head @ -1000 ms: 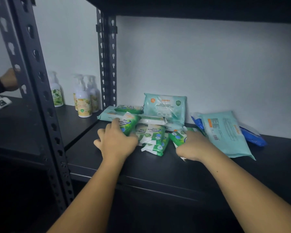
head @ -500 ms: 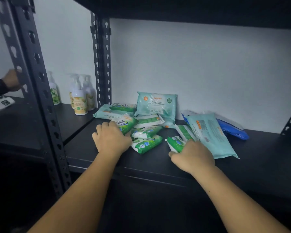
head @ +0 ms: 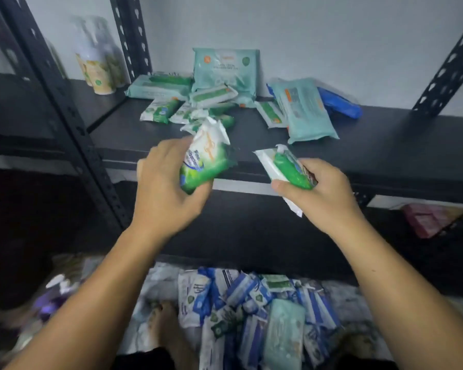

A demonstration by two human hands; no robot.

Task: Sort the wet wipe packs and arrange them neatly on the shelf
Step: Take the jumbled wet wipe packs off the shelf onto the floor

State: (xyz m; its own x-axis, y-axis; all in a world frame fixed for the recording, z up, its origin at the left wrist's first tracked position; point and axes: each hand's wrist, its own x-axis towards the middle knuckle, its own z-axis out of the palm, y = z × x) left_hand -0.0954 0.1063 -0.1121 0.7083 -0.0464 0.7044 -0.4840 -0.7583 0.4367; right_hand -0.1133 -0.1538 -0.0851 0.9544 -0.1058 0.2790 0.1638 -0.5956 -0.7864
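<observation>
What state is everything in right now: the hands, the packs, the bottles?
Left hand, gripping a green wipe pack, held clear of the shelf.
Right hand, gripping a second green pack, also clear.
Tall teal pack, standing upright at the back.
Flat teal pack, lying partly over a blue pack.
Pump bottles, upright, blurred.
Floor packs, loose heap.

Back: tall pack (head: 225,68) stands against the wall; flat pack (head: 158,86) lies just left of it.
Centre: small packs (head: 190,110) cluster in front of the tall pack.
Right: large pack (head: 305,110) lies beside the cluster, end pack (head: 341,102) behind it by the wall.
Front: left hand (head: 166,188) holds left pack (head: 206,161), right hand (head: 324,193) holds right pack (head: 286,169), side by side, before the shelf (head: 398,145) edge.
Left bay: bottles (head: 96,62) at the back.
Below: pile (head: 251,311) of packs on the floor.
</observation>
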